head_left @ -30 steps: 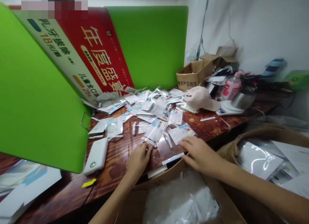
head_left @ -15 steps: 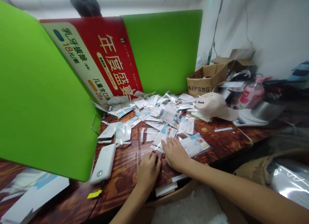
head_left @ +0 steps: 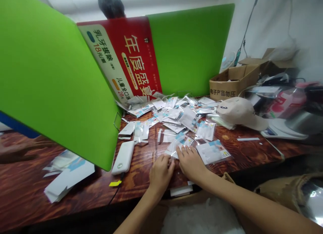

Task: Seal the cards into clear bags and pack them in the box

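A clear plastic packet with a white and blue card (head_left: 178, 142) lies on the dark wooden table before me. My right hand (head_left: 191, 162) rests flat on its lower right part, fingers stretched out and slightly apart. At the packet's near edge, my left hand (head_left: 160, 170) has its fingers curled in and pinched on the film; the exact grip is partly hidden. Just right of my right hand lies another clear packet (head_left: 213, 151). Beyond both hands spreads a heap of similar packets (head_left: 188, 117).
A green folding board (head_left: 189, 52) with a red poster (head_left: 136, 59) stands behind. Left are a white power bank (head_left: 123, 157), stacked cards (head_left: 70, 180) and another person's hand (head_left: 22, 148). A cap (head_left: 238, 111), scale (head_left: 284, 129) and cardboard box (head_left: 233, 82) stand right.
The view has swung left, so everything sits further right. Another person's hand now shows at the left behind the board. My hands stay at the same packet.
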A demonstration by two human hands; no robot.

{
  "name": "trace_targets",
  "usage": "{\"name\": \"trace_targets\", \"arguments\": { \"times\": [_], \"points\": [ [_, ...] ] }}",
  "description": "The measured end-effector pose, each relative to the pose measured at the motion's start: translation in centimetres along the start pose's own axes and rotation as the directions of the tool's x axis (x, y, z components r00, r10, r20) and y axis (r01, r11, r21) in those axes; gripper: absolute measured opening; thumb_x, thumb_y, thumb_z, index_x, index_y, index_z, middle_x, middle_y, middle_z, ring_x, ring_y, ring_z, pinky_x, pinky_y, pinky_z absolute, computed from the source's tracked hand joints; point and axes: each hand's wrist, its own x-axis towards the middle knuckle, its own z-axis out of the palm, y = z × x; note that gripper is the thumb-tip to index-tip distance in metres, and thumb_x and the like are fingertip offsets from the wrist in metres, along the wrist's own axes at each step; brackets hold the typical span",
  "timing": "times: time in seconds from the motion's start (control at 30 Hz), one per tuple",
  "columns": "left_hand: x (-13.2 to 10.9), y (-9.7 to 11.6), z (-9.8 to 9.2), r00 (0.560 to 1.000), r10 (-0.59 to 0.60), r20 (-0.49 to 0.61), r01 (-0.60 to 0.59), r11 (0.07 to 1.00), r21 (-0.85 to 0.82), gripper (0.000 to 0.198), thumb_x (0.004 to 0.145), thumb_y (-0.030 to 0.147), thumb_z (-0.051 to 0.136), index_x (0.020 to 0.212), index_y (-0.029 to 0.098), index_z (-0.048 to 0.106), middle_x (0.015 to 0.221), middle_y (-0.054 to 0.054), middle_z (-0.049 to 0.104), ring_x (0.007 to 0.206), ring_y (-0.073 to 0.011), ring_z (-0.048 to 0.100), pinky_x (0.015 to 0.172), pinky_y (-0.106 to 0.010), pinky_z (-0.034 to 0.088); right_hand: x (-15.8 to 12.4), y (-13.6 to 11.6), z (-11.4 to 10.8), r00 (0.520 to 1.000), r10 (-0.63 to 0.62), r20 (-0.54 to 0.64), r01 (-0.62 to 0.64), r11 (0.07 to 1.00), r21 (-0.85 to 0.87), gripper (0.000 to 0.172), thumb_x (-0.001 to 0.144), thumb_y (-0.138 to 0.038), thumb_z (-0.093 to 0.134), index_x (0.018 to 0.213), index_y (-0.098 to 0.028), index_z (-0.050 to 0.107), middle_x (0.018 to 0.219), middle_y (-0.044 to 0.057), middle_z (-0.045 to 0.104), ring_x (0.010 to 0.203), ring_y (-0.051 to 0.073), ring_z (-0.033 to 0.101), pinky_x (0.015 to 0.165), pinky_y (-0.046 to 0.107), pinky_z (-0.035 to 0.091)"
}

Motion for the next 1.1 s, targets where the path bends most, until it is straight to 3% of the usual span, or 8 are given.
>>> {"name": "trace_targets", "arguments": {
  "times": [0.33, 0.5, 0.63, 0.7, 0.8, 0.9, 1.0, 1.1],
  "points": [
    [-3.8, -0.5, -2.1, 0.958, 0.165, -0.234, -0.175, 0.984, -0.024, 0.022, 0.095, 0.015, 0.042, 0.087, 0.019, 0.063, 0.082, -0.005, 0.068, 0.078, -0.019, 0.066, 0.072, -0.028, 0.05, -2.0, -2.5, -2.7, 0.996, -0.088, -0.006, 0.088, 0.979, 0.182, 0.055, 0.086, -0.007, 0.042, 0.14, -0.002, 0.047, 0.131, 0.022, 0.06, 0.123, 0.034, 0.056, 0.104, 0.049, 0.043],
    [-6.0, -0.3, -3.0, 0.921, 0.106, -0.374, -0.135, 0.989, -0.054, 0.015, 0.095, 0.021, 0.049, 0.081, 0.021, 0.054, 0.076, -0.002, 0.061, 0.07, -0.0181, 0.062, 0.064, -0.028, 0.051, -2.8, -3.5, -4.0, 0.993, -0.118, -0.028, 0.12, 0.936, 0.329, 0.052, 0.085, -0.006, 0.041, 0.136, -0.002, 0.052, 0.124, 0.022, 0.065, 0.114, 0.031, 0.063, 0.099, 0.046, 0.049],
    [-8.4, -1.6, -4.4, 0.865, 0.041, -0.5, -0.097, 0.992, -0.085, 0.018, 0.092, 0.031, 0.058, 0.103, 0.02, 0.048, 0.096, -0.008, 0.062, 0.089, -0.023, 0.067, 0.078, -0.036, 0.057, -3.1, -2.8, -6.1, 0.993, -0.094, -0.07, 0.115, 0.886, 0.449, 0.047, 0.089, -0.008, 0.034, 0.131, -0.006, 0.055, 0.114, 0.017, 0.07, 0.103, 0.026, 0.068, 0.089, 0.041, 0.054],
    [-9.2, -2.3, -5.5, 0.884, 0.029, -0.467, -0.083, 0.992, -0.097, 0.046, 0.087, 0.035, 0.065, 0.124, 0.017, 0.043, 0.118, -0.015, 0.061, 0.112, -0.029, 0.063, 0.091, -0.044, 0.056, -3.4, -2.4, -7.5, 0.988, -0.126, -0.095, 0.157, 0.83, 0.535, 0.042, 0.092, -0.01, 0.033, 0.126, -0.012, 0.058, 0.112, 0.012, 0.071, 0.101, 0.021, 0.068, 0.086, 0.032, 0.055],
    [-9.8, -2.4, -7.7, 0.976, 0.058, -0.209, -0.099, 0.976, -0.193, 0.078, 0.082, 0.028, 0.072, 0.146, 0.019, 0.028, 0.146, -0.02, 0.048, 0.135, -0.032, 0.048, 0.106, -0.049, 0.047, -4.4, -2.4, -9.3, 0.951, -0.227, -0.212, 0.31, 0.651, 0.693, 0.034, 0.091, -0.01, 0.036, 0.116, -0.018, 0.059, 0.102, 0.005, 0.073, 0.093, 0.015, 0.07, 0.079, 0.023, 0.056],
    [-9.6, -1.6, -9.7, 0.98, 0.19, 0.056, -0.15, 0.898, -0.413, 0.068, 0.083, 0.02, 0.068, 0.145, 0.025, 0.039, 0.147, -0.013, 0.051, 0.134, -0.0276, 0.05, 0.109, -0.043, 0.045, -5.7, -2.9, -10.6, 0.865, -0.307, -0.396, 0.501, 0.529, 0.685, 0.038, 0.089, -0.004, 0.038, 0.12, -0.022, 0.052, 0.108, 0.005, 0.072, 0.101, 0.012, 0.068, 0.085, 0.02, 0.054],
    [-9.7, -0.5, -10.6, 0.956, 0.291, 0.04, -0.217, 0.793, -0.569, 0.059, 0.086, 0.017, 0.063, 0.141, 0.033, 0.047, 0.142, -0.005, 0.058, 0.127, -0.0226, 0.058, 0.106, -0.036, 0.049, -6.8, -2.9, -11.5, 0.784, -0.335, -0.522, 0.609, 0.576, 0.545, 0.045, 0.086, -0.002, 0.042, 0.127, -0.02, 0.045, 0.117, 0.01, 0.067, 0.112, 0.015, 0.064, 0.093, 0.024, 0.052],
    [-10.0, -0.5, -10.1, 0.979, 0.201, -0.026, -0.182, 0.811, -0.556, 0.058, 0.087, 0.022, 0.062, 0.141, 0.038, 0.047, 0.138, -0.002, 0.062, 0.119, -0.0222, 0.064, 0.098, -0.032, 0.055, -8.0, -2.5, -12.0, 0.684, -0.225, -0.694, 0.582, 0.742, 0.333, 0.027, 0.088, -0.01, 0.053, 0.113, -0.021, 0.049, 0.089, 0.006, 0.07, 0.086, 0.017, 0.069, 0.081, 0.027, 0.056]
  ]
}}
